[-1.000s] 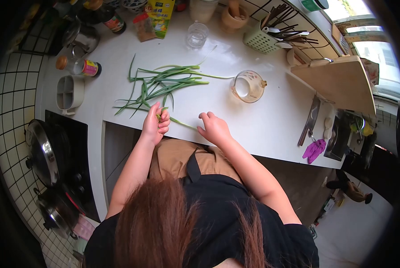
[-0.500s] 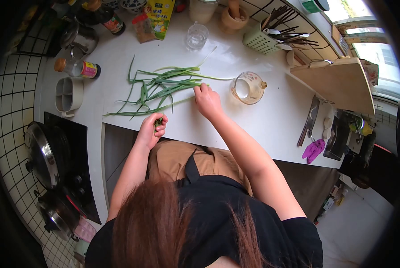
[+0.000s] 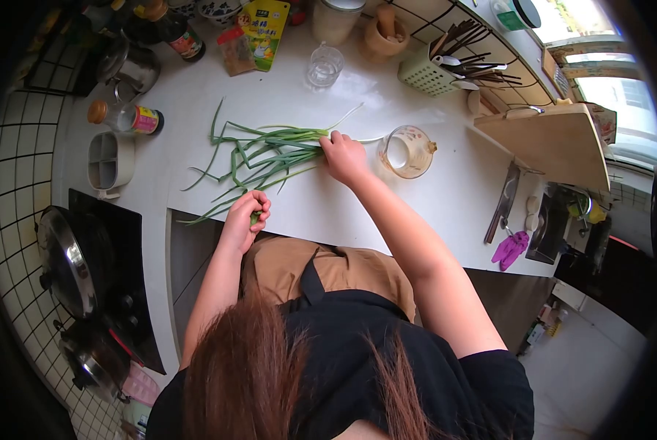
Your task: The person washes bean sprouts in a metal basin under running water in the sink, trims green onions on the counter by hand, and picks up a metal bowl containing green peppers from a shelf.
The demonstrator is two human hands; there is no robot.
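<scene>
Long green scallions [image 3: 270, 150] lie spread across the white counter, leaves to the left and pale ends to the right. My right hand [image 3: 344, 157] is closed around the bunch near the pale ends, some of which stick out past my fingers. By the counter's front edge, my left hand [image 3: 246, 218] is curled shut on a small wad of green scallion pieces [image 3: 255, 218], mostly hidden by the fingers. One leaf passes close to that hand. Just right of my right hand stands a glass cup [image 3: 409, 152] with a printed pattern.
A clear glass mug [image 3: 325, 67], a yellow pouch [image 3: 264, 33] and a chopstick basket [image 3: 431, 72] stand at the back. A knife [image 3: 503, 204] and purple cloth [image 3: 511, 250] lie right. The stove [image 3: 116, 271] with lidded pots is at left.
My right hand has shifted slightly right with the bunch gathered in it, and the leaves have swung into a new spread. My left hand has moved slightly down and left, still closed.
</scene>
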